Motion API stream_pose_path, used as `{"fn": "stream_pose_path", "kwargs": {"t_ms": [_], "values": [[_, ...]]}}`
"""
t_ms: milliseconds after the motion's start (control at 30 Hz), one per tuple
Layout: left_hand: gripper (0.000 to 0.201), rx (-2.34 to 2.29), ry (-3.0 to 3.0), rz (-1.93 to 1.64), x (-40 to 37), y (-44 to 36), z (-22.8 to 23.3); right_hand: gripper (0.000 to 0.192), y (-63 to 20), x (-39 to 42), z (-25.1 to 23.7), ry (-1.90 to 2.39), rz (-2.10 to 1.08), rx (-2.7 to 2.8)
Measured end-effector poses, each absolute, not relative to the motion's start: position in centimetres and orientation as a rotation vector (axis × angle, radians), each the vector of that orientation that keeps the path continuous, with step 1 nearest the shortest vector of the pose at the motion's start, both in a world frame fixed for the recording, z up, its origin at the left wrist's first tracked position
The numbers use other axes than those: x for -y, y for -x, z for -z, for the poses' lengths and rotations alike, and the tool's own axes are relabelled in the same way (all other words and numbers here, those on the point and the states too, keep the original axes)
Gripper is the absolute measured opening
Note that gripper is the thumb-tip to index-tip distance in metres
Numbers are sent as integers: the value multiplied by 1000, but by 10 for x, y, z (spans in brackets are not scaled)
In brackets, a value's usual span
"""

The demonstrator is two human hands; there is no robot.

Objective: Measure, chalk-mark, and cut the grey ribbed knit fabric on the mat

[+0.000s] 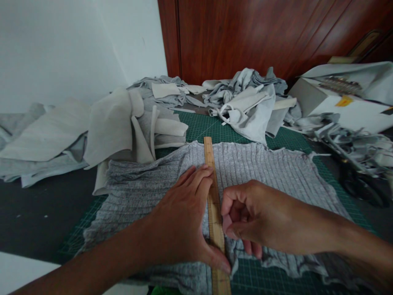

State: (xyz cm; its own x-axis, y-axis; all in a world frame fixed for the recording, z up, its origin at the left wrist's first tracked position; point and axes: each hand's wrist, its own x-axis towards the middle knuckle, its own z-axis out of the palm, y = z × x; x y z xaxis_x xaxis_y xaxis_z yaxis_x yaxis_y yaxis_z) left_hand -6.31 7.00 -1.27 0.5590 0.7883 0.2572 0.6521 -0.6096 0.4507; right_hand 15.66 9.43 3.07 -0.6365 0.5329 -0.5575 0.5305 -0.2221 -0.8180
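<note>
A wooden ruler point(216, 221) lies lengthwise across a grey ribbed knit fabric point(254, 164), pointing away from me. My left hand point(187, 217) rests spread on the fabric and presses the ruler, fingertips on its upper part and thumb across its lower part. Just right of the ruler, my right hand point(258, 217) is closed with its fingers curled in a pinch near the ruler's edge. Whatever it holds, perhaps a small pinkish piece, is too hidden to name. The fabric lies over a green cutting mat point(199, 127) with grid lines.
Pale fabric pieces point(110, 127) are heaped at the left. More grey and white scraps point(245, 98) lie at the back. Scissors with black handles point(362, 184) rest at the right beside cut scraps, below a white box point(344, 98). A white wall and wooden door stand behind.
</note>
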Motion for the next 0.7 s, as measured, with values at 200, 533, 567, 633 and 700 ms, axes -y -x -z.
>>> {"fn": "stream_pose_path", "kwargs": {"t_ms": [200, 533, 567, 633, 700], "values": [[126, -1189, -2522, -620, -69, 63, 14, 9, -153, -97, -32, 1345, -2040, 2002], [117, -1189, -2504, -610, -69, 62, 12, 15, -149, -125, -29, 1267, -2009, 2050], [117, -1187, -2497, -617, -69, 62, 12, 17, -148, -129, -29, 1262, -2020, 2050], [117, -1183, -2481, -625, -69, 62, 12, 19, -147, -136, -30, 1248, -2049, 2053], [117, -1182, -2468, -616, -69, 62, 11, 20, -146, -141, -30, 1224, -2070, 2059]]}}
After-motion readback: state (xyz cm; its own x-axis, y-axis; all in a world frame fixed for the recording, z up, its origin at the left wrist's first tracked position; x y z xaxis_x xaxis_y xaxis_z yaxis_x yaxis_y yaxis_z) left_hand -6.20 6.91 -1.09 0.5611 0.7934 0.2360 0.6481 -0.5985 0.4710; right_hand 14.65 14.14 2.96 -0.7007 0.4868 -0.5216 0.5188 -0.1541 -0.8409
